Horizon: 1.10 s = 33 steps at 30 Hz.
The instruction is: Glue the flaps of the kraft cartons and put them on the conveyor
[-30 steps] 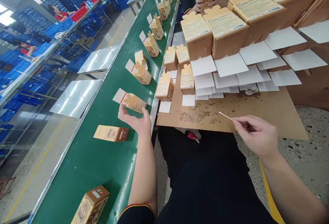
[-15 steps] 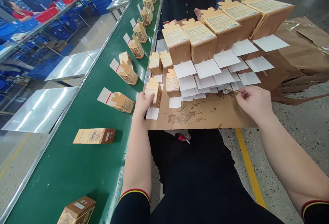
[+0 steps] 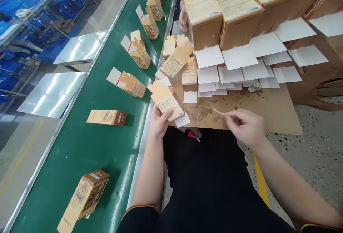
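Note:
In my left hand is a small tan carton, tilted at the table's near left edge. Its notched top flap stands open at the upper left, and a white flap sticks out underneath. My right hand pinches a thin pale stick between thumb and fingers. The stick's tip points left over the cardboard sheet, apart from the carton. Beyond the stick lies a small whitish round thing, blurred, near the stacked boxes' white flaps. Another carton leans just behind the held one.
On my left runs a green conveyor bearing several cartons, some upright with open flaps, others lying down. Stacked brown boxes with white flaps fill the table's back. Across the table shows another person's hand. A metal sheet stands beyond the conveyor.
My left hand has tilted its carton and brought it nearer me. My right hand has moved left with the stick, away from the round whitish thing. The view has shifted; another carton now leans.

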Available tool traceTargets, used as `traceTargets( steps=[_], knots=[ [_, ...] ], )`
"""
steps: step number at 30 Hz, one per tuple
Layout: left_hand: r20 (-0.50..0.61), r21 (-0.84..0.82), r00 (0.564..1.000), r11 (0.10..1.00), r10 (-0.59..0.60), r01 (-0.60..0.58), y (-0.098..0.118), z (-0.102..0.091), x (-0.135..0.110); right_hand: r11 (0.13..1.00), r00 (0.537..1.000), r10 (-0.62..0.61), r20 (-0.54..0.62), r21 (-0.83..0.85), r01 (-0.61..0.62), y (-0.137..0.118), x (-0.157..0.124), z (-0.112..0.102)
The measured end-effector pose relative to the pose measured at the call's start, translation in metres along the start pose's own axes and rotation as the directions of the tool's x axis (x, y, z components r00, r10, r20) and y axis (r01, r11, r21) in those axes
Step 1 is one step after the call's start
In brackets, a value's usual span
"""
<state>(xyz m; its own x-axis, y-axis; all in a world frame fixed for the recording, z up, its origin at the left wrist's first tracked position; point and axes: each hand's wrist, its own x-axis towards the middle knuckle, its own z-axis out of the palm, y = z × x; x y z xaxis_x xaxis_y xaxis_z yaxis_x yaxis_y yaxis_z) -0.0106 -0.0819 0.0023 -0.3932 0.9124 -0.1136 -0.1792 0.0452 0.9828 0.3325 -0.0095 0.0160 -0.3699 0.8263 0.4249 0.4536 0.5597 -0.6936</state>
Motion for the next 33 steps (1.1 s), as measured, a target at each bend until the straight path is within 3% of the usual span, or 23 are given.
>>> traceTargets(
  steps=[5, 9, 13, 18, 24, 29, 33],
  knots=[
    [0.027, 0.067, 1.0, 0.998, -0.002, 0.0, -0.009, 0.007, 0.009, 0.989, 0.977, -0.103, 0.185, 0.128, 0.079, -0.04, -0.009, 0.082],
    [0.066, 0.121, 0.998, 0.993, 0.004, -0.012, -0.006, 0.001, 0.006, 0.99, 0.948, -0.129, 0.292, 0.094, 0.106, -0.039, -0.014, 0.105],
    [0.035, 0.148, 0.998, 0.988, 0.046, -0.051, -0.007, 0.003, -0.003, 0.994, 0.952, -0.104, 0.288, 0.057, 0.092, -0.031, -0.015, 0.093],
    [0.03, 0.287, 0.996, 0.954, 0.083, -0.088, -0.015, 0.012, -0.019, 0.996, 0.987, 0.003, 0.161, 0.088, -0.018, -0.029, -0.015, 0.062],
    [0.044, 0.443, 0.991, 0.887, 0.122, -0.129, -0.02, 0.01, -0.033, 0.991, 0.993, 0.09, 0.081, 0.096, -0.097, -0.032, -0.027, 0.035],
    [0.052, 0.479, 0.994, 0.872, 0.092, -0.106, -0.019, 0.008, -0.033, 0.986, 0.992, 0.122, 0.045, 0.108, -0.126, -0.034, -0.032, 0.024],
    [0.077, 0.487, 0.991, 0.864, 0.106, -0.13, -0.021, 0.017, -0.032, 0.988, 0.993, 0.108, 0.046, 0.105, -0.112, -0.035, -0.029, 0.028]
  ],
)
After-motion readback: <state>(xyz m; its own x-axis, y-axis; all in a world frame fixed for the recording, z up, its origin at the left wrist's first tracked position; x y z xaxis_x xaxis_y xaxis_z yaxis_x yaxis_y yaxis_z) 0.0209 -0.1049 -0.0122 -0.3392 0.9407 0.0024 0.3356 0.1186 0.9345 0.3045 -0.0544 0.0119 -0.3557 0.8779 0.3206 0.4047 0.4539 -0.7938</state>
